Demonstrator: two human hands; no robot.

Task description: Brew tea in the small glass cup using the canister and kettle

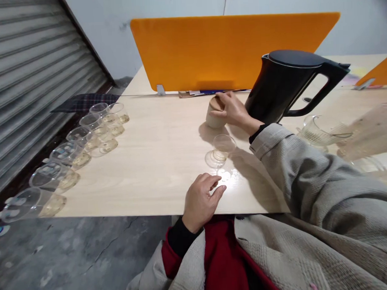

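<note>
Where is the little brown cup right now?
In the head view, the brown cup stands mid-table under the right hand, just left of the black kettle, before the orange divider.

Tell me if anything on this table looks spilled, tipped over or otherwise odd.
One small clear glass lies on its side mid-table, between the left hand and the right hand, which rests on a beige cup. The glasses along the left edge stand upright. No spill shows.
</note>
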